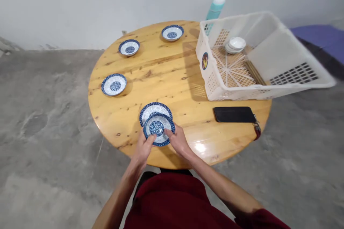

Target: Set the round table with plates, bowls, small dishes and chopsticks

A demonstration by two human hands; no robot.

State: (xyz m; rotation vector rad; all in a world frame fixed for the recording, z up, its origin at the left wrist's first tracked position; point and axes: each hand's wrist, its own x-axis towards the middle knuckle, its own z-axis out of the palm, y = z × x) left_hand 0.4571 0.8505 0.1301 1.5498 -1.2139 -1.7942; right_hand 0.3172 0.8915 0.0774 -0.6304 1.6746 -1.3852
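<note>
Your round wooden desk (172, 78) stands on grey concrete floor (48, 121) by a pale wall, both hands' fingers (150, 139) pinching the blue-patterned saucer (158, 128) over another at the near edge, the teal bottle (215, 9) half-hidden behind the white basket (268, 89).

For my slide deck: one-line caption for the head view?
Both hands, left and right, hold a blue-patterned dish above another dish on a round wooden table.

Five blue-patterned saucers sit on the one round wooden table (182, 78) — two overlapping at lower centre (157, 123), three singles at centre left (114, 84), upper left (129, 47) and top centre (172, 32) — plus one white basket (282, 53), one small stack of white dishes (235, 44), one black phone (234, 114) and one teal bottle (215, 9).
</note>
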